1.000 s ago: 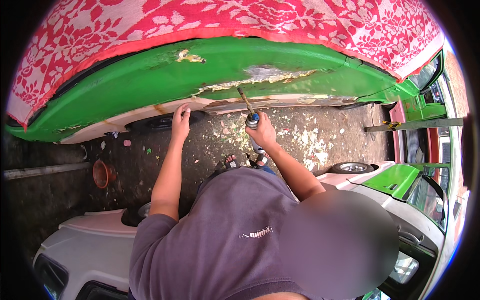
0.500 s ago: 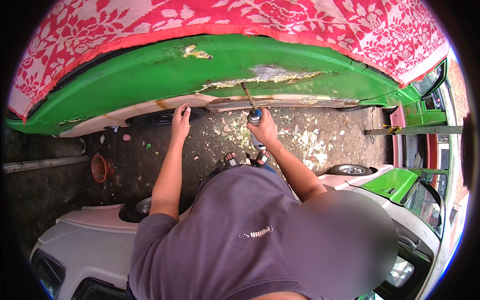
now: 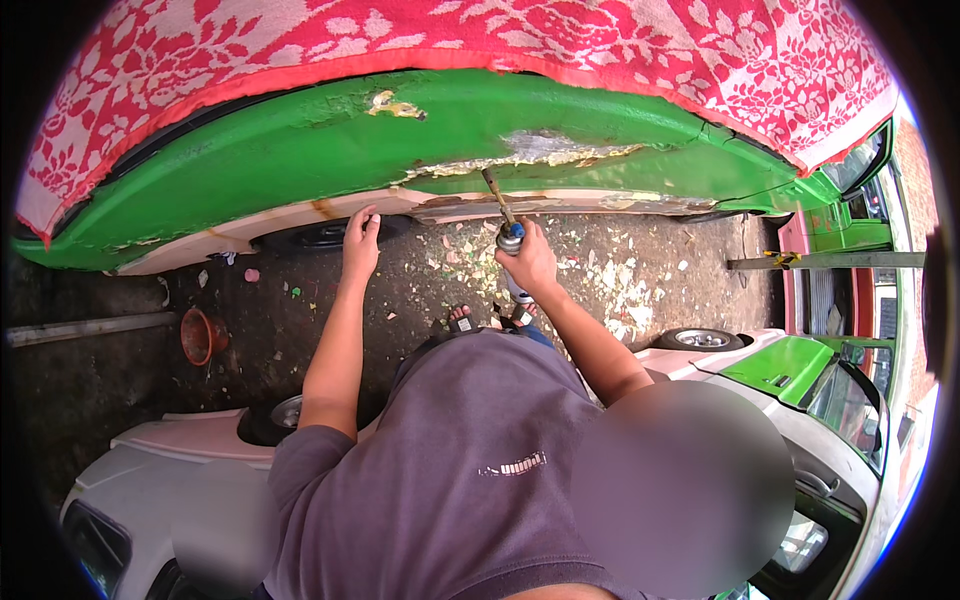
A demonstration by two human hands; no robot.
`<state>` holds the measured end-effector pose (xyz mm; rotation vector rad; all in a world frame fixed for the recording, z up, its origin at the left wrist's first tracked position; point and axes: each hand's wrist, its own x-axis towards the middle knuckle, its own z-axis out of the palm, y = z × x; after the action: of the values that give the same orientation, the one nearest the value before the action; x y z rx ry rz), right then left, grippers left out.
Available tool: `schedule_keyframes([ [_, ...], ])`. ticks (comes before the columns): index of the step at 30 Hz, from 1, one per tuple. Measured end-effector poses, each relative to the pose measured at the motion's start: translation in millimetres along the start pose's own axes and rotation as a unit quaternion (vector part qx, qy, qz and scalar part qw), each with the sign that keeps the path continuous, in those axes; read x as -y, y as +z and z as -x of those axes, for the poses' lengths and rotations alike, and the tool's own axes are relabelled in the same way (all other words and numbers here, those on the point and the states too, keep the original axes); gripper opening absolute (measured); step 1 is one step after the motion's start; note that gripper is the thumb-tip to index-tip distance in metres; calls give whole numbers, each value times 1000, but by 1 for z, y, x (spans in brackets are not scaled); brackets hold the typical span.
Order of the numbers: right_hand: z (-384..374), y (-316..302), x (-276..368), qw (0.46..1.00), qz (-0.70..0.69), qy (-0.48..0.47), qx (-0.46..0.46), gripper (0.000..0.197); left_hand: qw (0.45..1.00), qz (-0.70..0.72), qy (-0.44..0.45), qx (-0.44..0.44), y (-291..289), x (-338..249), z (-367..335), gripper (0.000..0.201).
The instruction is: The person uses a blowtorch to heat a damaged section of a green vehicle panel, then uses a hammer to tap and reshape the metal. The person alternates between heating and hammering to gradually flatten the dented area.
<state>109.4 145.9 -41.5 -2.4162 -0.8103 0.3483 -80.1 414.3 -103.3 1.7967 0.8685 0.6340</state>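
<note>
A green car body [image 3: 300, 165] with a cream lower sill fills the upper view, and a red flowered cloth [image 3: 560, 40] covers its top. A strip of peeled, flaking paint [image 3: 540, 152] runs along the panel. My right hand [image 3: 530, 265] grips a scraping tool [image 3: 503, 215] with a blue and grey handle; its thin blade tip rests on the peeled strip. My left hand [image 3: 360, 238] lies flat against the sill's lower edge, fingers together, holding nothing. My feet in sandals [image 3: 462, 320] stand on the ground below.
Paint flakes [image 3: 620, 275] litter the dirt ground under the car. An orange pot [image 3: 200, 335] lies at the left beside a grey pipe [image 3: 90, 328]. A white and green car [image 3: 800, 370] stands close behind me, with a wheel [image 3: 703, 339] at the right.
Both hands stay almost where they were. The tool's tip remains on the peeled strip, and the view has shifted slightly.
</note>
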Motion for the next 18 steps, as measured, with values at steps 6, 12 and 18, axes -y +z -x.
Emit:
schedule_keyframes([
  [6, -3, -4, -2, 1000, -11, 8, 0, 70, 1000, -6, 0, -14, -3, 3, 4, 33],
  [12, -6, -3, -13, 1000, -20, -19, 2, 65, 999, -14, -11, -36, -2, -7, 16, 33],
  [18, -14, -7, -18, 998, -20, -43, 31, 68, 997, -10, -17, -73, -5, -8, 32, 33],
])
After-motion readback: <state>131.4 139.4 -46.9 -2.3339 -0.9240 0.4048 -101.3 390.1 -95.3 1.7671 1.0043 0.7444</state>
